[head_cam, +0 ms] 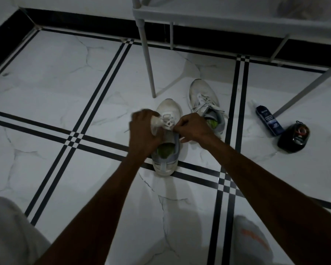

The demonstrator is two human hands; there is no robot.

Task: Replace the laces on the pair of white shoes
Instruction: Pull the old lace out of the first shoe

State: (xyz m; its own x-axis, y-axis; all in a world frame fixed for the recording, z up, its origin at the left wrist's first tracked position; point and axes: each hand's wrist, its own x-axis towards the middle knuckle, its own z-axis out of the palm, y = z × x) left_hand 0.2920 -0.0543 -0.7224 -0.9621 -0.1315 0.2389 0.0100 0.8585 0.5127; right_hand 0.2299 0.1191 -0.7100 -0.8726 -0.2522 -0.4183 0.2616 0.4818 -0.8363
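Note:
Two white shoes stand on the tiled floor. The near shoe [165, 152] points away from me, with a green insole showing and a white lace [167, 119] threaded over its front. My left hand [144, 131] is blurred and grips a bunched length of that lace at the shoe's left side. My right hand [192, 126] pinches the lace at the shoe's right edge. The second shoe [203, 98] stands further back to the right, still laced, its lace ends loose.
A dark blue spray bottle [267, 119] lies on the floor to the right, beside a black round container [292, 137]. A white rack stands behind the shoes, one leg [148, 64] close to the near shoe's toe. My knees fill the bottom corners.

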